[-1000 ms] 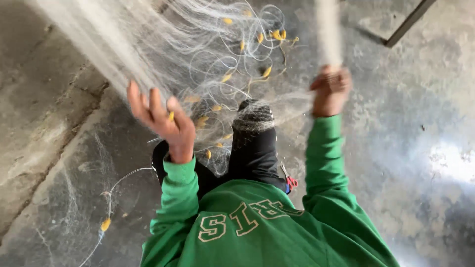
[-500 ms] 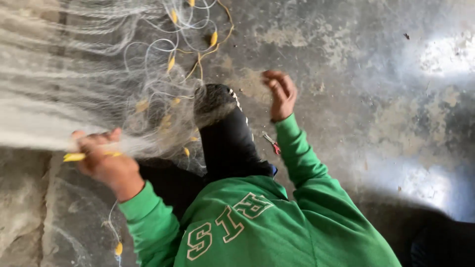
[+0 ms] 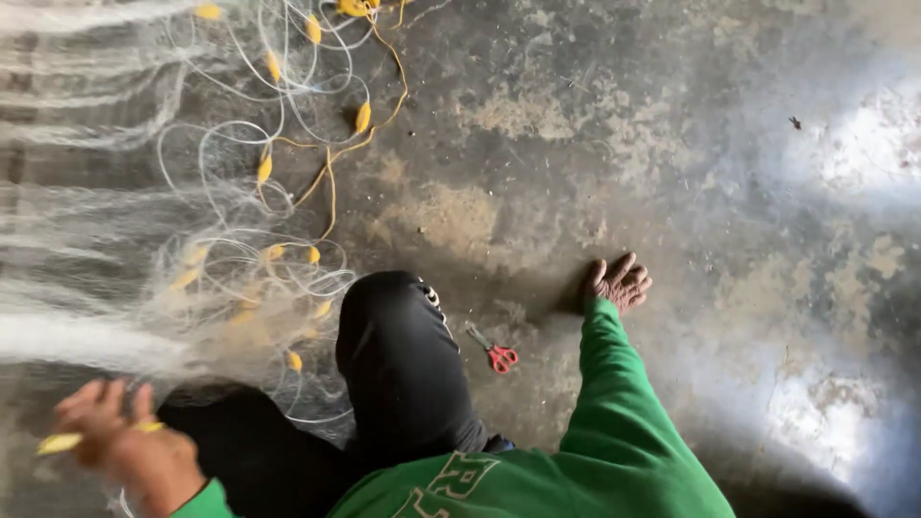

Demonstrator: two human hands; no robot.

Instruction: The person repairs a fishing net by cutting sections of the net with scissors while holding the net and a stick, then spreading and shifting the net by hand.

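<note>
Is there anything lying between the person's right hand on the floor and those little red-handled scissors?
Nothing visible does. The right hand rests flat on the bare concrete floor, and the scissors lie apart from it beside the knee, with only floor between them.

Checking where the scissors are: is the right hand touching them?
Apart. The head view shows the right hand flat on the floor, bare concrete between it and the red-handled scissors.
</note>
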